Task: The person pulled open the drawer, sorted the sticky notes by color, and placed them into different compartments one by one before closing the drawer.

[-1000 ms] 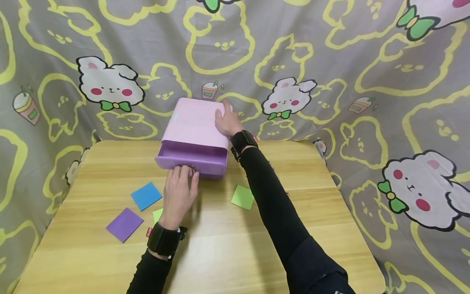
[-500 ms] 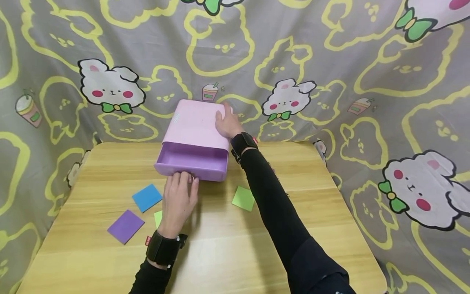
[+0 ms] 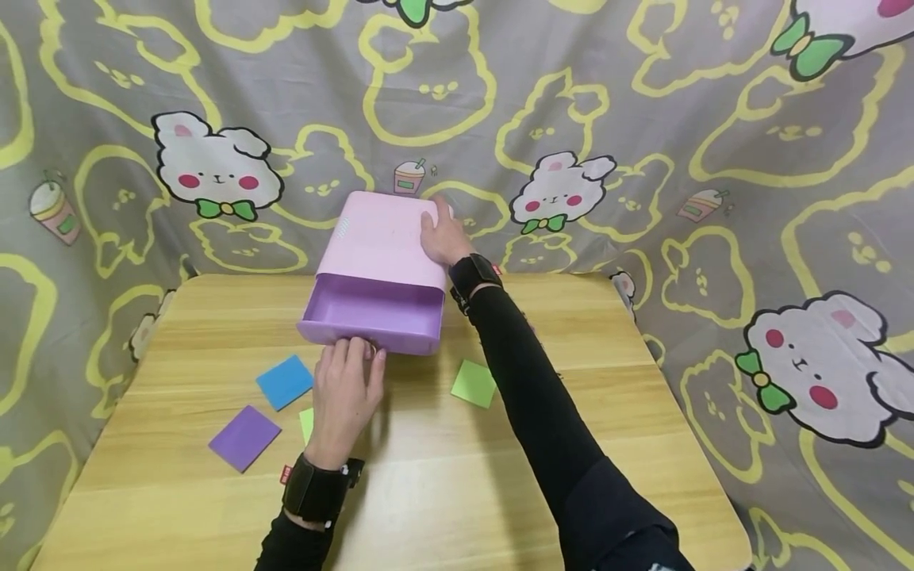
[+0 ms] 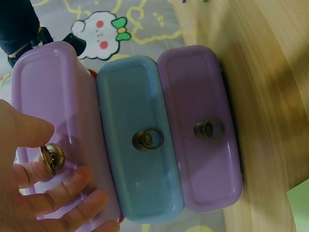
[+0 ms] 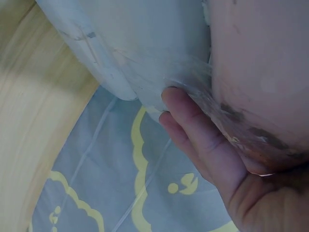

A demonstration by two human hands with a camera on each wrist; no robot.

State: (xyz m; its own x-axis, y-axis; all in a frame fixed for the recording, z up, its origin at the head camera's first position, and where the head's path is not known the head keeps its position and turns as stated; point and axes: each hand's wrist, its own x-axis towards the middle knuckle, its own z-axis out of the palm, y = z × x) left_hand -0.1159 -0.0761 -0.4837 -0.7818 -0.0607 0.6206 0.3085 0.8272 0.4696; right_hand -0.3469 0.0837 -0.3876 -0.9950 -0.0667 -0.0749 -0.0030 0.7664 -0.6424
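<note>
A small desktop drawer cabinet with a pink shell (image 3: 385, 238) stands toward the back of the table. Its top purple drawer (image 3: 374, 305) is pulled out, and the part of its inside that shows holds nothing. My left hand (image 3: 346, 396) is at the drawer front, one finger hooked through the brass ring pull (image 4: 52, 158). Beneath it are a blue drawer (image 4: 140, 174) and a lower purple drawer (image 4: 205, 169), both in line and each with a ring pull. My right hand (image 3: 446, 238) rests on the cabinet's far right edge, straight fingers (image 5: 203, 135) lying against the shell.
Left on the wooden table (image 3: 178, 507) lie a blue paper square (image 3: 286, 382) and a purple one (image 3: 245, 438). A green square (image 3: 474, 384) lies right of the cabinet; another green piece (image 3: 306, 424) is partly under my left arm. A patterned curtain (image 3: 286, 79) hangs behind.
The top drawer has slid farther out toward me, showing more of its inside. My left hand has come back slightly with it, while my right hand has stayed on the shell.
</note>
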